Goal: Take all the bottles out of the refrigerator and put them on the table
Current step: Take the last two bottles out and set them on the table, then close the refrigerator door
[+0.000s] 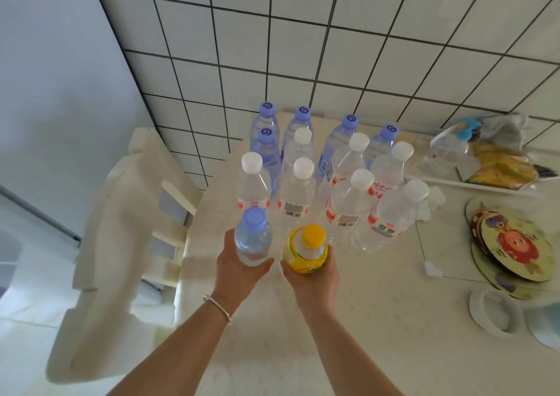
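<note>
My left hand grips a clear water bottle with a blue cap, held upright over the near part of the white table. Beside it, my right hand holds a yellow-labelled bottle with a yellow cap, also upright. Just beyond both stand several water bottles in rows: white-capped ones with red labels in front, blue-capped ones at the back by the tiled wall. Whether the two held bottles touch the table is hidden by my hands.
A white chair stands at the table's left edge. To the right lie a tray of snack bags, a stack of round picture boards, a small white heart-shaped piece and a tape roll.
</note>
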